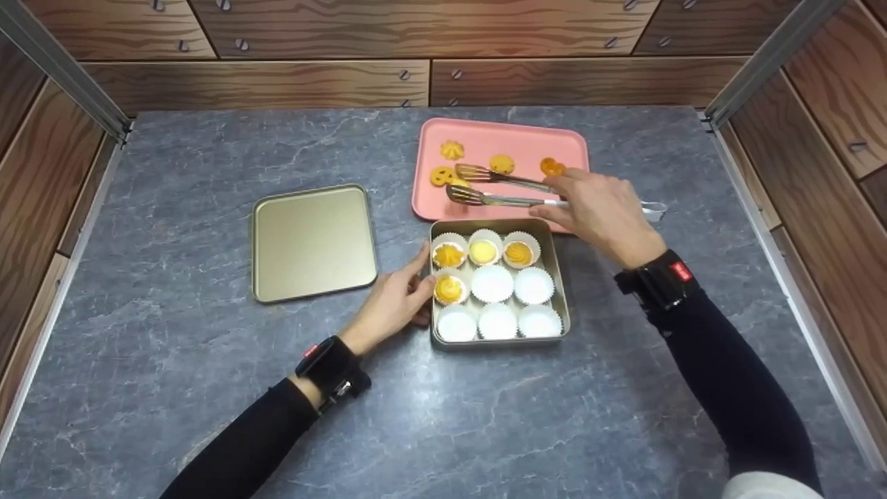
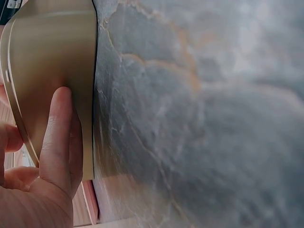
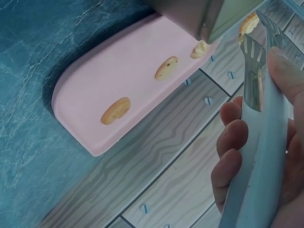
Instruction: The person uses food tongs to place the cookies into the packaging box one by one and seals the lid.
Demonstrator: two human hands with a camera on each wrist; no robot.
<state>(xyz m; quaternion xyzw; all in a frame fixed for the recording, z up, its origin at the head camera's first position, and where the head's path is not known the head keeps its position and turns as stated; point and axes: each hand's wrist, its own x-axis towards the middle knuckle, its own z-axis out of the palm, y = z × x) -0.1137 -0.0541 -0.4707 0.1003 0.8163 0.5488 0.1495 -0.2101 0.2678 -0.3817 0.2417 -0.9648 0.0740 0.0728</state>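
My right hand (image 1: 601,211) grips metal tongs (image 1: 509,201) with white handles. The tong heads reach over the left part of a pink tray (image 1: 509,132), spread around a yellow cookie (image 1: 459,184); in the right wrist view, a browned cookie (image 3: 249,26) shows between their tips. Nearer to me stands a square gold tin (image 1: 563,305) lined with white paper cups (image 1: 493,284); several back and left cups hold cookies, the others only white paper. My left hand (image 1: 396,301) rests against the tin's left side, one straight finger (image 2: 58,137) along its outer wall.
On the tray lie a flower-shaped cookie (image 1: 452,150), a pretzel-shaped cookie (image 1: 441,176), a round cookie (image 1: 502,164) and an orange-brown cookie (image 1: 551,166). A flat gold lid (image 1: 314,242) lies left of the tin. Wood-patterned panels (image 1: 256,84) border the grey marbled tabletop (image 1: 450,430).
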